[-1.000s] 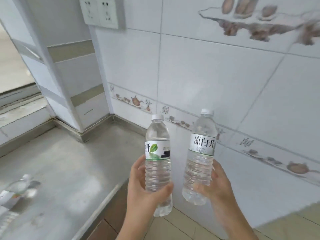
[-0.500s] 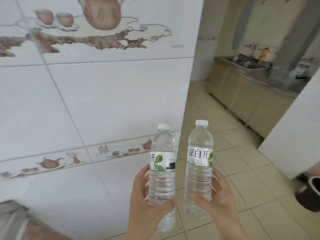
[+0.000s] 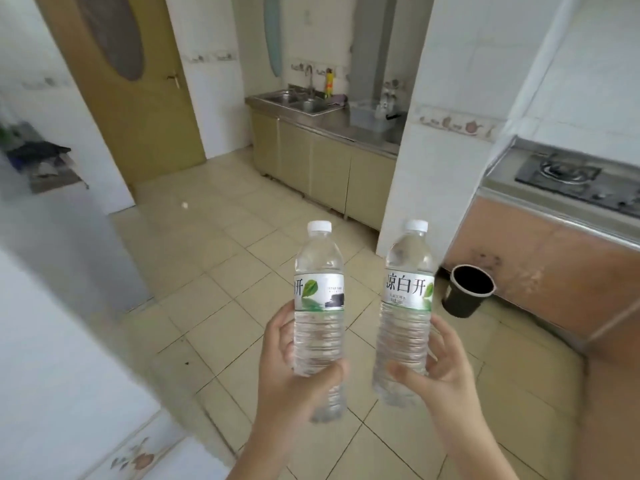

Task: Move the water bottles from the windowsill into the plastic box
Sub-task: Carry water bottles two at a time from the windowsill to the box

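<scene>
- The left hand grips the lower half of a clear plastic water bottle with a white cap and a green-leaf label; the thumb crosses the front of the bottle and the fingers curl round behind it.
- The right hand grips a second clear plastic water bottle with a white cap and a label of large dark characters, thumb in front, fingers wrapped round the far side.
- Both bottles stand nearly upright, caps up, side by side and apart, held in the air above the beige tiled floor.
- Taking the black round plastic bucket as the mark: it stands on the floor just right of the character-label bottle, against the foot of a brownish tiled bench.
- Above the bucket, on top of that bench, lies a dark gas hob.
- Beyond the bucket and to its left rises a white tiled pillar.
- Farther behind the bucket, past the pillar, runs a steel bench with a sink and a tap, over olive-green cabinet doors.
- Far left of the bucket, a yellow-brown wooden door with a dark oval pane stands open.
- The left edge, well away from the bucket, is white tiled wall, blurred.
</scene>
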Motion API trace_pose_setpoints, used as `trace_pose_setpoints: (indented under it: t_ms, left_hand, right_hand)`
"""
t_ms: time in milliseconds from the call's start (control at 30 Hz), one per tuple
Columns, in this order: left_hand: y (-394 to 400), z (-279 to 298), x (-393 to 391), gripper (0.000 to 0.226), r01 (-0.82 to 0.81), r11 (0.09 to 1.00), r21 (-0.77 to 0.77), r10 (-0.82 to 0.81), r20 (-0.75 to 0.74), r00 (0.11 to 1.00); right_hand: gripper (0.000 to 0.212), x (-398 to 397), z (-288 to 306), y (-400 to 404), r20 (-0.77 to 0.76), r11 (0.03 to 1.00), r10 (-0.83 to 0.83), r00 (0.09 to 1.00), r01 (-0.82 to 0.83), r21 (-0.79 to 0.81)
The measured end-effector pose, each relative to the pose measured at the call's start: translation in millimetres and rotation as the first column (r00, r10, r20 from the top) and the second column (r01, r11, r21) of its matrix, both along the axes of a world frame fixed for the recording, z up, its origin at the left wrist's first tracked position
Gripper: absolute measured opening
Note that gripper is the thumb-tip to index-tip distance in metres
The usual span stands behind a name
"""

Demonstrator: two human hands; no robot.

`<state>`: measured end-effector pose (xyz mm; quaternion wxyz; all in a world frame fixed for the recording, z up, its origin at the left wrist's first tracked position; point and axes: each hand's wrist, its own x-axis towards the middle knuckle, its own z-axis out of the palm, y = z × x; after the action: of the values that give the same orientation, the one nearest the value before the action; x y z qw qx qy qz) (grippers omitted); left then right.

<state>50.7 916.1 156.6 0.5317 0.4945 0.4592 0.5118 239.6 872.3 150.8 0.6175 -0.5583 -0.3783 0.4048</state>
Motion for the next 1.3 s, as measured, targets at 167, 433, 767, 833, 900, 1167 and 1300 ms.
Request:
trace_pose_setpoints:
  t_ms: [167, 433, 767, 833, 900, 1167, 1300]
  left_hand:
    - [69, -4, 49, 0.087, 0.081, 0.996, -0.029, -0.08, 0.027, 0.996]
    - [204, -18, 150, 0.09, 0.104, 0.994, -0.044, -0.102, 0.041, 0.994]
    - [385, 2, 243, 0.088, -0.024, 0.999, -0.023, 0.024, 0.035, 0.999]
    - [425, -1, 252, 0.087, -0.051, 0.998, -0.022, 0.051, 0.025, 0.998]
    - [467, -6, 260, 0.086, -0.079, 0.997, -0.016, 0.079, 0.012, 0.997]
    - [658, -9, 291, 0.086, -0.093, 0.995, -0.042, 0.094, 0.027, 0.995]
    - [753, 2, 317, 0.09, -0.067, 0.997, -0.027, 0.067, 0.018, 0.998]
  right_hand:
    - [0.089, 45, -4, 47, -0.006, 0.993, -0.119, 0.993, 0.119, -0.019]
    - [0.106, 147, -18, 182, -0.072, 0.995, -0.096, 0.993, 0.093, -0.042]
    - [0.097, 237, -8, 392, -0.066, 0.995, 0.092, 0.994, -0.094, -0.022]
    - [0.099, 248, -10, 436, -0.056, 0.991, 0.128, 0.99, -0.129, -0.016]
    - [0.096, 258, -15, 483, -0.04, 0.989, 0.15, 0.988, -0.15, -0.005]
    - [0.087, 291, -26, 671, -0.057, 0.989, 0.149, 0.987, -0.15, -0.009]
    - [0.084, 317, -17, 759, -0.036, 0.991, 0.131, 0.991, -0.131, 0.02]
